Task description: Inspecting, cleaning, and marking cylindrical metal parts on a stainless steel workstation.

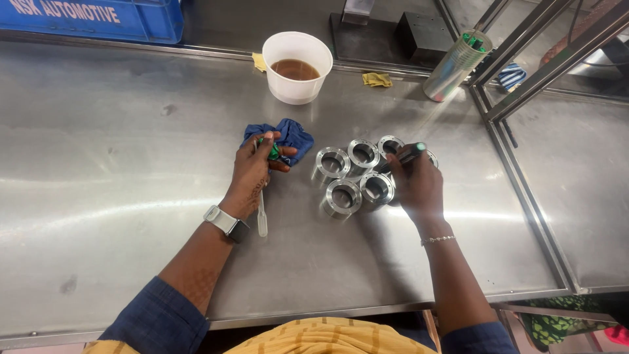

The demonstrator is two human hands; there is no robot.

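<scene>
My left hand [253, 174] rests on the steel table [131, 164] beside a crumpled blue cloth [288, 134]. It pinches a small green cap [272, 152] in the fingertips and also holds a thin white plastic stick [262, 216] that points back toward me. My right hand [414, 183] grips a dark marker pen with a green end [409, 154], its tip over a cluster of several shiny metal rings [354, 177] standing close together. The hand covers part of the rightmost ring.
A white bowl of brown liquid [297, 67] stands at the back centre. A blue crate [98, 18] sits far left, a silvery tube holding green pens [455, 65] far right, a yellow rag [377, 79] between. A metal frame [524, 85] borders the right.
</scene>
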